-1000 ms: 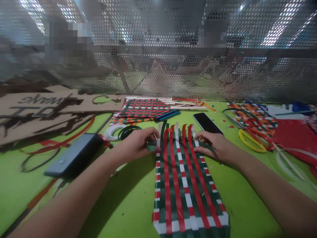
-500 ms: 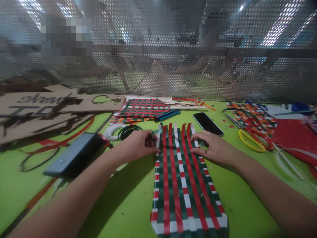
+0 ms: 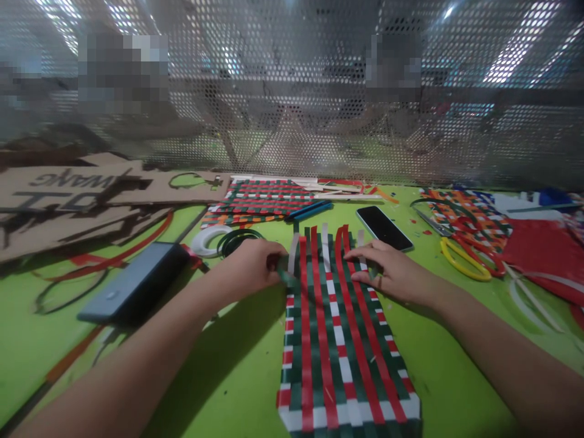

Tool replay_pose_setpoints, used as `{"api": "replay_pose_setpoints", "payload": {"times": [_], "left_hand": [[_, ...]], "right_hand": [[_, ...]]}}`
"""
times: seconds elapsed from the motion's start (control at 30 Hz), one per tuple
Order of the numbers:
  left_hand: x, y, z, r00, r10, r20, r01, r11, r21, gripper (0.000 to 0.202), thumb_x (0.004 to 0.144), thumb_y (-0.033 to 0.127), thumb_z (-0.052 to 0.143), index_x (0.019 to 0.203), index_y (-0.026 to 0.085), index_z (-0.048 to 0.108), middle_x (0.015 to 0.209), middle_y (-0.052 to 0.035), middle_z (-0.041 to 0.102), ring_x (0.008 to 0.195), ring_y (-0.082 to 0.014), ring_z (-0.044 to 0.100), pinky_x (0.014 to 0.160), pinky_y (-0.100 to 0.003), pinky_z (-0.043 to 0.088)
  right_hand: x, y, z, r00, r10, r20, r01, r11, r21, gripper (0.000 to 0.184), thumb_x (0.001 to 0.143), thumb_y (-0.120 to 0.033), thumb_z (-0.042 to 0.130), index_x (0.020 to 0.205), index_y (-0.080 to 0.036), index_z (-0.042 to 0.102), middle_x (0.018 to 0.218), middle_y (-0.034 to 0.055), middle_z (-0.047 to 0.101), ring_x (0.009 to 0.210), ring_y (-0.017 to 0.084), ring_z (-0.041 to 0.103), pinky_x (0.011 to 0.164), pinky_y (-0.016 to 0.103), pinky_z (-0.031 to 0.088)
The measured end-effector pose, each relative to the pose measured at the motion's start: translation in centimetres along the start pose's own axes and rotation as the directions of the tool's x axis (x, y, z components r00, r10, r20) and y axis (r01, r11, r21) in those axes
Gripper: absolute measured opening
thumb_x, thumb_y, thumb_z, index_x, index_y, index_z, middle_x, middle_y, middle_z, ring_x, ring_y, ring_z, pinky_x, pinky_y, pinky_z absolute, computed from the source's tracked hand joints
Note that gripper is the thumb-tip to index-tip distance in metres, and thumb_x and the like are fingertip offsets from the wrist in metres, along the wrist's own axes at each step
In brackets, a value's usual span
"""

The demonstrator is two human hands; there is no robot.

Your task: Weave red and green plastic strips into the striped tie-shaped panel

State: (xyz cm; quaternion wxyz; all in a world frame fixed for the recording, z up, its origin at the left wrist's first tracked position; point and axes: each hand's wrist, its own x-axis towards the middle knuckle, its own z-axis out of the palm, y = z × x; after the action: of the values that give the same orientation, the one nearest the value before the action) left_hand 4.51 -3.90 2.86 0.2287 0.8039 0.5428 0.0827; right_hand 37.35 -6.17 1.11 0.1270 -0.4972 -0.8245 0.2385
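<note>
A woven mat of red, green and white strips [image 3: 340, 340] lies on the green table in front of me, its far strip ends loose and upright. My left hand [image 3: 253, 267] pinches a green strip [image 3: 285, 277] at the mat's far left edge. My right hand [image 3: 392, 271] rests on the mat's far right side, fingers bent and pressing on the strips there; what they grip is hidden.
A dark phone [image 3: 384, 227] lies beyond the right hand, a grey power bank [image 3: 137, 286] to the left. Tape rolls [image 3: 214, 238], cardboard [image 3: 68, 201], another woven mat [image 3: 269, 198], yellow scissors [image 3: 460, 258], coloured strips and red sheet [image 3: 542, 252] surround the spot. A perforated metal screen [image 3: 292, 91] closes the back.
My left hand has pulled the green strip slightly left and down at the mat's edge. My right hand has slid a little inward over the strips. The loose ends stand slightly differently.
</note>
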Motion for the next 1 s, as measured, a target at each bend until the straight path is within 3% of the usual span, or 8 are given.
{"api": "replay_pose_setpoints", "payload": {"times": [0.1,0.17,0.37,0.6,0.7,0.77,0.9,1.0], "left_hand": [[-0.1,0.2,0.0,0.999,-0.021,-0.039,0.020,0.999,-0.035,0.053,0.070,0.055,0.080,0.110,0.022,0.068,0.080,-0.0033,0.073,0.070,-0.0219,0.066,0.060,-0.030,0.046],[-0.2,0.2,-0.1,0.997,-0.050,-0.053,0.046,0.996,-0.077,0.056,0.068,0.057,0.081,0.109,0.022,0.066,0.082,-0.0032,0.073,0.071,-0.0219,0.066,0.059,-0.029,0.047],[-0.4,-0.3,-0.7,0.995,0.084,-0.054,-0.088,0.993,-0.074,0.035,0.075,0.052,0.078,0.093,0.023,0.073,0.091,-0.0044,0.074,0.080,-0.0220,0.066,0.069,-0.030,0.050],[-0.8,-0.1,-2.1,0.985,0.161,0.062,-0.156,0.985,-0.078,0.035,0.075,0.055,0.077,0.098,0.028,0.080,0.101,-0.0050,0.074,0.089,-0.0242,0.066,0.079,-0.032,0.051],[-0.9,-0.3,-2.6,0.985,0.166,0.039,-0.159,0.977,-0.145,0.042,0.070,0.059,0.081,0.096,0.026,0.079,0.101,-0.0057,0.074,0.083,-0.0221,0.066,0.072,-0.030,0.052],[-0.9,-0.6,-2.8,0.980,0.178,0.092,-0.151,0.957,-0.247,0.043,0.068,0.057,0.084,0.097,0.026,0.079,0.098,-0.0050,0.075,0.081,-0.0212,0.067,0.069,-0.029,0.053],[-0.7,-0.8,-2.7,0.947,0.217,0.237,-0.082,0.877,-0.474,0.032,0.079,0.049,0.079,0.104,0.028,0.079,0.098,-0.0038,0.078,0.088,-0.0220,0.071,0.076,-0.031,0.056],[-0.4,-0.5,-2.0,0.938,0.250,0.241,-0.109,0.870,-0.480,0.025,0.085,0.047,0.075,0.099,0.027,0.081,0.099,-0.0052,0.078,0.090,-0.0223,0.071,0.079,-0.032,0.056]], "right_hand": [[0.0,-0.2,0.0,1.000,0.002,0.009,-0.002,1.000,0.001,0.047,0.094,-0.057,0.061,0.135,-0.034,0.064,0.125,0.0102,0.060,0.110,0.028,0.061,0.097,0.041,0.050],[0.1,-0.2,0.0,1.000,0.011,0.015,-0.011,1.000,-0.001,0.045,0.094,-0.054,0.063,0.135,-0.035,0.064,0.126,0.0096,0.059,0.111,0.028,0.060,0.098,0.041,0.049],[0.2,-0.4,0.0,0.997,0.066,0.046,-0.066,0.998,0.001,0.042,0.095,-0.050,0.063,0.135,-0.037,0.064,0.130,0.0091,0.058,0.116,0.028,0.058,0.100,0.042,0.048],[0.2,-0.1,0.0,0.999,0.045,0.027,-0.045,0.999,0.002,0.042,0.094,-0.055,0.062,0.132,-0.037,0.066,0.132,0.0090,0.058,0.119,0.030,0.057,0.101,0.042,0.047],[0.2,0.1,0.1,0.999,0.038,0.030,-0.039,0.999,0.008,0.039,0.095,-0.049,0.063,0.133,-0.038,0.065,0.129,0.0085,0.059,0.116,0.028,0.058,0.100,0.042,0.048],[0.3,0.2,0.2,0.999,0.030,0.031,-0.031,0.999,0.008,0.038,0.095,-0.047,0.063,0.132,-0.038,0.065,0.127,0.0081,0.059,0.115,0.028,0.059,0.101,0.042,0.047],[0.3,0.1,0.3,0.999,0.030,0.018,-0.030,1.000,-0.005,0.036,0.095,-0.047,0.063,0.130,-0.038,0.066,0.127,0.0079,0.059,0.116,0.028,0.058,0.102,0.041,0.047],[0.2,0.0,0.2,0.999,0.037,0.016,-0.036,0.999,-0.014,0.037,0.095,-0.047,0.064,0.130,-0.037,0.066,0.128,0.0083,0.059,0.116,0.028,0.058,0.101,0.042,0.048]]}}
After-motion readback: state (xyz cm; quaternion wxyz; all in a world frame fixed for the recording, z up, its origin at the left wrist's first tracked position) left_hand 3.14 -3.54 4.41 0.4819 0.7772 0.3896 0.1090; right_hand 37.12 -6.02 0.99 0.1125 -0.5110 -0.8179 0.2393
